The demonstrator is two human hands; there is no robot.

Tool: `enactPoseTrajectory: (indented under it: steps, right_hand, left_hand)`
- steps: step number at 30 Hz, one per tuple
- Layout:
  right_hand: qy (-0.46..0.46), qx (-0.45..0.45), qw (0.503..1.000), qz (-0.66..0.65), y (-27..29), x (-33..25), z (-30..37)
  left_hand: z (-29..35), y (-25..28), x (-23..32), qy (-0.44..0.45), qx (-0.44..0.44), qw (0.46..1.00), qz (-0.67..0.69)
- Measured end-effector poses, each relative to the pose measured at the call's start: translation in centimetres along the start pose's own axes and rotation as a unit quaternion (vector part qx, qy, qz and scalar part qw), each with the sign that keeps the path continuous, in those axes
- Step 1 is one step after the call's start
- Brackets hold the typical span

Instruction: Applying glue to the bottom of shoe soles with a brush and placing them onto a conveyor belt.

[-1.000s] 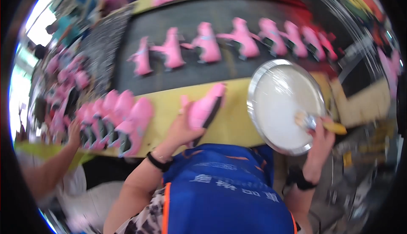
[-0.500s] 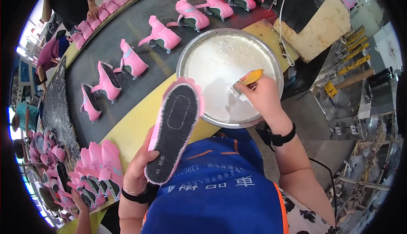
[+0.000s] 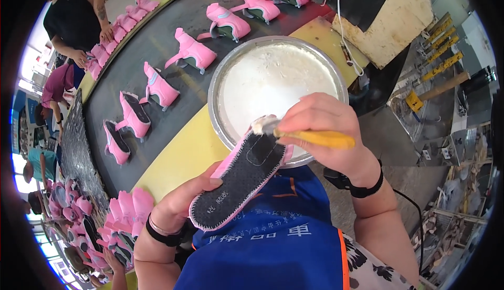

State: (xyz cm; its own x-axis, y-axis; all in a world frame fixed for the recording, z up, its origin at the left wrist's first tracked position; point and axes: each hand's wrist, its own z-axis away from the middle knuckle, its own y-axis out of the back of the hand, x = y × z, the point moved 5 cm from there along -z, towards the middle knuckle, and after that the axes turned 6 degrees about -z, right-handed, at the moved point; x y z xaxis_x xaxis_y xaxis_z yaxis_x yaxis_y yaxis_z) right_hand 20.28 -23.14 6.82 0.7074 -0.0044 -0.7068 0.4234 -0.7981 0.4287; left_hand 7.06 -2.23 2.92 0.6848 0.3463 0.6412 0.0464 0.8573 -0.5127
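Pink shoe (image 3: 239,182) between both hands (image 3: 328,124)

pink shoe upper (image 3: 231,189), sole up, aslant – black bottom, pale stitched edge. brush (image 3: 323,138) – yellow handle, pale bristles at the sole's upper end. round metal basin (image 3: 214,114), white contents (image 3: 252,88), overlapping both long edges of yellow ledge (image 3: 181,156).

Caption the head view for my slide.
Left hand holds a pink shoe sole-up; right hand holds a brush at its far end, near a basin.
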Motion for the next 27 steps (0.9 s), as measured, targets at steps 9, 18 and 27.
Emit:
enactPoseTrajectory:
  steps: [9,18,27]
  right_hand:
    - [-0.038,-0.009,0.996,0.077,-0.1,2.7,1.1]
    - [0.02,0.009,1.0,0.003,-1.1,0.6,0.8]
    - [-0.044,0.169,0.984,-0.023,-0.7,2.0,2.3]
  left_hand:
    - [-0.2,0.1,-0.2,0.005,0.008,1.0,0.011]
    - [0.7,0.3,-1.0,0.03,0.014,0.998,0.051]
    - [1.1,-0.4,-0.9,-0.047,0.023,0.998,0.026]
